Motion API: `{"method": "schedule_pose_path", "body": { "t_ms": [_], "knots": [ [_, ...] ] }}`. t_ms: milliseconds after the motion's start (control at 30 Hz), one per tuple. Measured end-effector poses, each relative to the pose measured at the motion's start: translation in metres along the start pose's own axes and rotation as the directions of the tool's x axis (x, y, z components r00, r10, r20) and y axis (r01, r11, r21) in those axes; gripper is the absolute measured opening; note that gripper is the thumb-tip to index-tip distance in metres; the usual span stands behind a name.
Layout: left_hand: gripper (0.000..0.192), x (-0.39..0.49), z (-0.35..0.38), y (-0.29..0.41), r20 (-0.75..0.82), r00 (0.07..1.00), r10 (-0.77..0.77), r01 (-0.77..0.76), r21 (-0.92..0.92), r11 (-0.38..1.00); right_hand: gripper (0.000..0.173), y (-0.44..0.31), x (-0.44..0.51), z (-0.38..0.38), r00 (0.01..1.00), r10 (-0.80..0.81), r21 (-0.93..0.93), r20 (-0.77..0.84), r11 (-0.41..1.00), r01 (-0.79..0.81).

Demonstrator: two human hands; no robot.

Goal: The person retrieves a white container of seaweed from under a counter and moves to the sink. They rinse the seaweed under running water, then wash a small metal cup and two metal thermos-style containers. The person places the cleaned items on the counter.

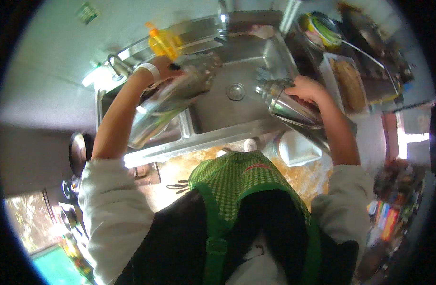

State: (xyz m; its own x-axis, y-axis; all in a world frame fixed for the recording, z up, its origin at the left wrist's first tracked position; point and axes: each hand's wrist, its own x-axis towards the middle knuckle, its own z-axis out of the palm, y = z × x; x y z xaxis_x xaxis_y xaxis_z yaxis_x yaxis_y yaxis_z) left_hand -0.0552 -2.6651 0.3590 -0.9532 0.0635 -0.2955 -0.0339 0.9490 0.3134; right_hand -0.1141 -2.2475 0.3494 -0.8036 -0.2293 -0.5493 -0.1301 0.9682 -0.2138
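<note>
My left hand point(168, 71) grips the upper side of a large shiny metal vessel point(171, 96), blurred and tilted over the left part of a stainless steel sink point(218, 114). At the sink's right edge my right hand point(305, 89) is closed on a smaller metal container point(292, 107), which lies tilted with its narrower end towards the basin. The round drain point(235, 91) shows between the two vessels. A yellow bottle with an orange top point(164, 41) stands behind my left hand.
A faucet point(222, 21) rises at the sink's back. On the right are a white tray with a brown item point(348, 83) and a bowl with yellow and green things point(319, 30). A white square container point(299, 149) is below the sink's front edge.
</note>
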Motion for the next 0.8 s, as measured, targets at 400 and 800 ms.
{"method": "schedule_pose_path", "body": {
  "t_ms": [400, 800],
  "knots": [
    [0.034, -0.124, 0.019, 0.113, -0.398, 0.868, -0.296, -0.210, -0.836, 0.507, 0.022, 0.245, -0.252, 0.183, 0.927, 0.349, 0.896, -0.135, 0.444, -0.036],
    [0.021, -0.092, 0.161, 0.415, 0.150, 0.841, 0.519, -0.317, -0.641, 0.699, 0.019, 0.347, -0.482, 0.526, 0.208, 0.921, 0.944, 0.331, -0.321, -0.080]
  ]
}}
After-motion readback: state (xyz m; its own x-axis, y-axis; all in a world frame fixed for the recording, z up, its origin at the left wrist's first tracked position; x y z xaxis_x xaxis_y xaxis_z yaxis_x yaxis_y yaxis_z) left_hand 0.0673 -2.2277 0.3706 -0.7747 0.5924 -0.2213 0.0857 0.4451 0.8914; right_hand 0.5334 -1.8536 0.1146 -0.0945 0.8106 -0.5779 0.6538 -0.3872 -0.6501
